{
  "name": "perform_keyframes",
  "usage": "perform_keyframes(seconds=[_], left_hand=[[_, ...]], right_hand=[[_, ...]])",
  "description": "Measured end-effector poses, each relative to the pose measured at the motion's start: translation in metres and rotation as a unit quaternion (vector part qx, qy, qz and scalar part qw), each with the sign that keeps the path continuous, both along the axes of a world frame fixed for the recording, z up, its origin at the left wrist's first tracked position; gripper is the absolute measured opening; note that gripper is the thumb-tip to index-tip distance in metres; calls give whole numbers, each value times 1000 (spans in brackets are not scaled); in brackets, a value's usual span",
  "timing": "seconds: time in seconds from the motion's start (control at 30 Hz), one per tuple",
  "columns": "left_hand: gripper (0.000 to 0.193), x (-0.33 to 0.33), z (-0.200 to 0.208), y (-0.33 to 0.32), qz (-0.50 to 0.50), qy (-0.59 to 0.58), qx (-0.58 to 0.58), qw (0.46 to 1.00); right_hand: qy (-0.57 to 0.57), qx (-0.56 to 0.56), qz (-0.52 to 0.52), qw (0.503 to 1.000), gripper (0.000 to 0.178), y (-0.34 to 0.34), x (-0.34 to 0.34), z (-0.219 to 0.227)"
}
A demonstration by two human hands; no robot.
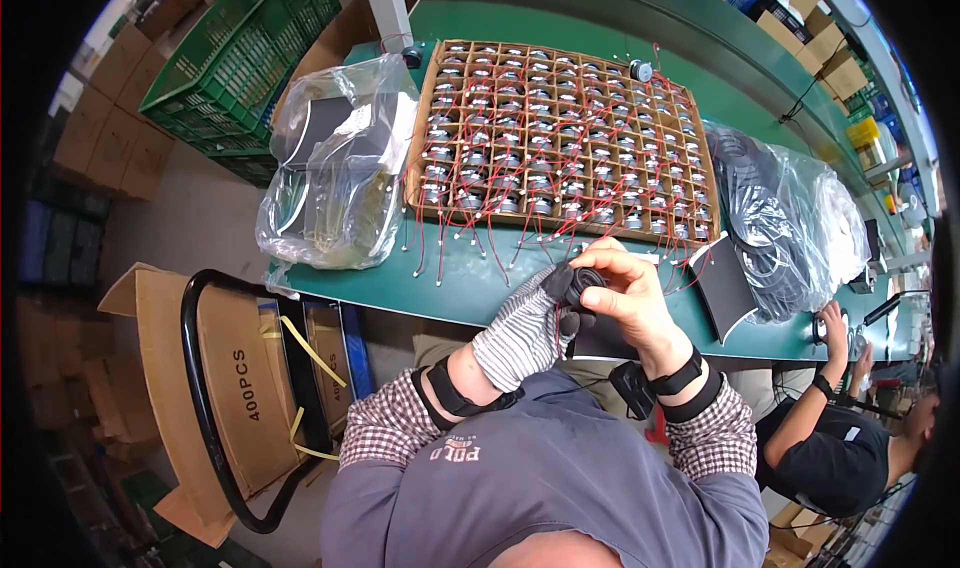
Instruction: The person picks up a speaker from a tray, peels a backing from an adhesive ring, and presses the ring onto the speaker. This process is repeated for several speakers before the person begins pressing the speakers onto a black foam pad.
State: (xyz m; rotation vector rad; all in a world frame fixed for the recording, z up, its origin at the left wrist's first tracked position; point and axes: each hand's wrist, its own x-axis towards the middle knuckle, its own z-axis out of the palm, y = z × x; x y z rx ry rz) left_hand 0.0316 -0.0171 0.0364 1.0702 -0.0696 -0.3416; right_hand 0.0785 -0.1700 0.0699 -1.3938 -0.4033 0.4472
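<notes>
Pinching a small black round part (580,283) between them, the gloved left hand (525,328) and bare right hand (625,293) grip it over the desk (380,288) edge. Just beyond sits the cardboard grid tray (565,133) of red-wired motors; fitting looks underway, calling for fine alignment.

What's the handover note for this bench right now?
Left hand: gloved, closed around a small black round part, held above the near table edge.
Right hand: bare, fingers pinching the same part from the other side.
Tray: cardboard grid on the green table, cells filled with small motors with red wires trailing over its near edge.
Left of tray: clear bag of flat parts. Right: bag of black rings and a dark flat plate.
Done: one part in hand. How many tray pieces are finished cannot be told.
A co-worker sits at the right.
</notes>
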Motion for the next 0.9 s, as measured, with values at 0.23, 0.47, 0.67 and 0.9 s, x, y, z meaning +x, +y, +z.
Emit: perform_keyframes(seconds=[0.23,0.47,0.67,0.9], left_hand=[[26,10,8,-29,63,-70,48,994],[28,38,29,-54,70,83,-87,990],[35,74,58,-75,29,13,-6,999],[32,169,84,-91,3,28,30,999]], right_hand=[[-41,22,-49,998,33,-5,-1,6],[-24,83,-151,985,33,-11,10,18],[13,103,-113,988,30,-45,47,35],[-92,-260,-286,918,27,-158,170,37]])
